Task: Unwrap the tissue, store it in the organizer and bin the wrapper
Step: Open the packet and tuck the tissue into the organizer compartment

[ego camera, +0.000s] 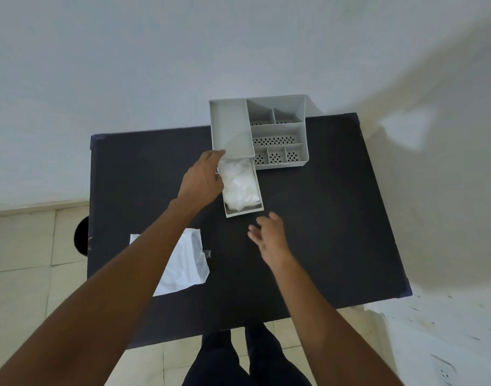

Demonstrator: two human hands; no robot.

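A grey organizer (pixel 277 126) stands at the far middle of the black table (pixel 322 232). Its drawer (pixel 245 213) is pulled out toward me and holds a heap of white tissue (pixel 240 188). My left hand (pixel 203 181) rests against the drawer's left side, fingers touching the organizer's front corner. My right hand (pixel 269 235) hovers just in front of the drawer with fingers spread and nothing in it. The white plastic wrapper (pixel 185 263) lies flat on the table near the left, partly hidden under my left forearm.
A dark round bin (pixel 81 236) shows on the floor beyond the table's left edge. The organizer's right part has several perforated compartments (pixel 275 140). A pale wall rises behind the table. My legs stand at the near edge.
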